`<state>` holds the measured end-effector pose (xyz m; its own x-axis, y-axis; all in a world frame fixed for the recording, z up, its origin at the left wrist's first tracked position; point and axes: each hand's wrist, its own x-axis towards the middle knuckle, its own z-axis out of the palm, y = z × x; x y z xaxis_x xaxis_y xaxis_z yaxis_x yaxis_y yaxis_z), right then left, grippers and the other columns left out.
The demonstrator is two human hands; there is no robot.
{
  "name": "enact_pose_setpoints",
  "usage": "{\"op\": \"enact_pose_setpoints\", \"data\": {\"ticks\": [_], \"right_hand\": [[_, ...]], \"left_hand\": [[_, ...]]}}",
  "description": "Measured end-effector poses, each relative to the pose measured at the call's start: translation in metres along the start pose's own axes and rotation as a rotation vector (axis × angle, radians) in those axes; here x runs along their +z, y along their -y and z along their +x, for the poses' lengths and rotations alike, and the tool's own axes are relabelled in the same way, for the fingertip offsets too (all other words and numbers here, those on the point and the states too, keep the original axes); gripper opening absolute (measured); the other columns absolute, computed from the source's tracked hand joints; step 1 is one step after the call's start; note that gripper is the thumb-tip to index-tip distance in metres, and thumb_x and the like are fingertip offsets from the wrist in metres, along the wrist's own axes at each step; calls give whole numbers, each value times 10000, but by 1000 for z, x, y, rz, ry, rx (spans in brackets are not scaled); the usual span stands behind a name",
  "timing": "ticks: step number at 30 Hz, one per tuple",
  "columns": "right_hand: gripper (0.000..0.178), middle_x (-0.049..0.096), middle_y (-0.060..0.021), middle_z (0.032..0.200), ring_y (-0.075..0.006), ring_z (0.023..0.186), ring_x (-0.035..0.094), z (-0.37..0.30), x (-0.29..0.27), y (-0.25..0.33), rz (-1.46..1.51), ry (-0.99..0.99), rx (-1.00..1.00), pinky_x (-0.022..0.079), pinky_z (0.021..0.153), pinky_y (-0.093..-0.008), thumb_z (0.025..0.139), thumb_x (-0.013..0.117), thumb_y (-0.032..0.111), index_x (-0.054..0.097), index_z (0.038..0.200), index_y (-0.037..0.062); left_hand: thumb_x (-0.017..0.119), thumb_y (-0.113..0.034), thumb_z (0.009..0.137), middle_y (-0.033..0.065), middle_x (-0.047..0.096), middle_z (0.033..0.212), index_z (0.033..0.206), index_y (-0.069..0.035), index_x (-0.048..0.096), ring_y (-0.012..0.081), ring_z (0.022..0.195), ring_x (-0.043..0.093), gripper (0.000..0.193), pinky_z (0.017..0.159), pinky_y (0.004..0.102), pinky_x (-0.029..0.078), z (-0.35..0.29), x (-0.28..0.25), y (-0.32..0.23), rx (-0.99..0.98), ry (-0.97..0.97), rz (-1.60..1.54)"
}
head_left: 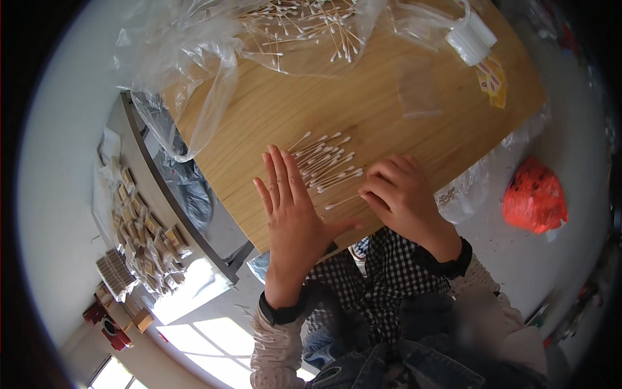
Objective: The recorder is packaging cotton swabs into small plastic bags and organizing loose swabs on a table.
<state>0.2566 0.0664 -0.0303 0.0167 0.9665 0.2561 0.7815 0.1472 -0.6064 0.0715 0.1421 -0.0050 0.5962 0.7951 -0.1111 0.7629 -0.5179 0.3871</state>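
Observation:
A loose bunch of cotton swabs [327, 159] with white tips lies on the wooden table [311, 97], their sticks roughly side by side. My left hand [288, 217] is held flat at the left edge of the bunch, fingers stretched and thumb out to the right. It covers some of the stick ends. To the right of the bunch, my right hand [405, 198] has its thumb and fingertips pinched on the end of a single cotton swab [343, 201]. That swab points left, slightly apart from the others.
A clear plastic bag [207, 48] spreads over the far left, with more loose swabs [308, 23] by it. A small clear bag [418, 91], white roll-like items [472, 42] and a yellow packet [492, 81] lie far right. A red bag [534, 196] sits off the table; packed bundles [146, 233] fill a side table.

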Motion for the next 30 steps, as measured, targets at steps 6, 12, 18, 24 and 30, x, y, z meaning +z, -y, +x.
{"op": "enact_pose_setpoints", "data": {"ticks": [6,12,18,24,30], "right_hand": [[217,579,-66,919,-292,914,547,18,21,-2,219,-131,132,441,796,-395,716,593,-84,564,871,66],[279,605,-117,984,-309,941,560,10,29,-12,446,-419,250,465,804,-374,706,495,-134,566,917,34],[295,614,-124,1010,-310,954,574,8,32,-18,408,-485,198,474,807,-381,736,495,-133,587,968,25],[294,610,-119,1016,-295,938,571,12,29,-12,425,-479,200,478,748,-349,752,489,-132,588,976,31],[290,604,-121,1035,-295,949,564,12,29,-14,400,-442,209,473,749,-346,774,501,-119,588,1005,33]], "left_hand": [[536,-733,790,318,168,1565,1473,144,196,417,1484,134,1163,1182,536,156,11,21,-8,38,-74,140],[553,-731,763,304,230,1554,1462,136,250,412,1471,199,1154,1183,501,201,18,56,-25,7,-149,255],[549,-727,762,282,241,1559,1464,129,256,391,1473,212,1145,1181,496,205,-1,58,-32,27,-71,242],[524,-703,802,270,261,1555,1468,109,278,384,1466,229,1078,1180,486,215,35,53,-20,39,-182,304],[517,-716,805,260,274,1555,1465,92,305,372,1466,237,1065,1178,494,213,39,51,-12,41,-200,317]]}}
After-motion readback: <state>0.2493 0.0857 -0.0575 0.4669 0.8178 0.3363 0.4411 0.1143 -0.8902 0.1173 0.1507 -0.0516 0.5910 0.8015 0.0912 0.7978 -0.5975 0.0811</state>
